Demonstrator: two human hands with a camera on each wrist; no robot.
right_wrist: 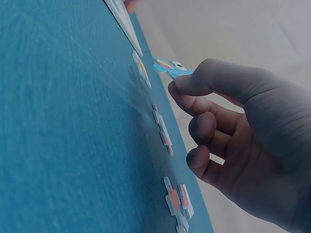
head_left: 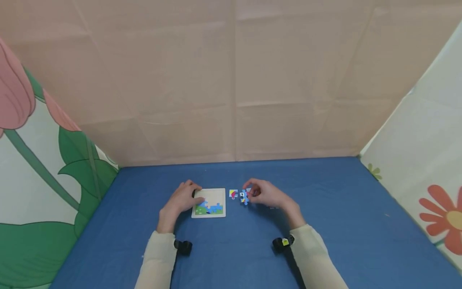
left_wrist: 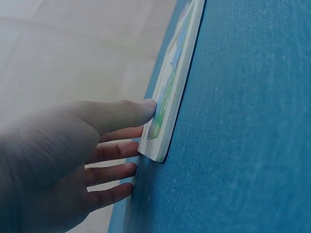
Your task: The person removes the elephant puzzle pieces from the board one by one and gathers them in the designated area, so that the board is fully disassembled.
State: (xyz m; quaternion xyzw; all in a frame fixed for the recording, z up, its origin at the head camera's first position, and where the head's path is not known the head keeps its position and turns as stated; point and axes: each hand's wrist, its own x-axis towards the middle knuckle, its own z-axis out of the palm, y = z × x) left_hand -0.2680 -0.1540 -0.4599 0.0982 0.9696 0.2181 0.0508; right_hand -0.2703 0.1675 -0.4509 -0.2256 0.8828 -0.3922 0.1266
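Observation:
My left hand lies along the left edge of a square jigsaw board, thumb on its face and fingers extended by the rim. Blue and green pieces fill the board's lower part, and its pale upper part is bare. Between thumb and index finger, my right hand pinches a blue jigsaw piece with an eye printed on it, raised above the table. A yellow and pink piece lies between the board and that hand. Beneath the right hand lie more loose pieces, mostly hidden from the head view.
A blue cloth covers the table. Farther right in the right wrist view, several pink and white pieces lie close together. A brown sheet rises behind the table, with flower-printed panels at the sides.

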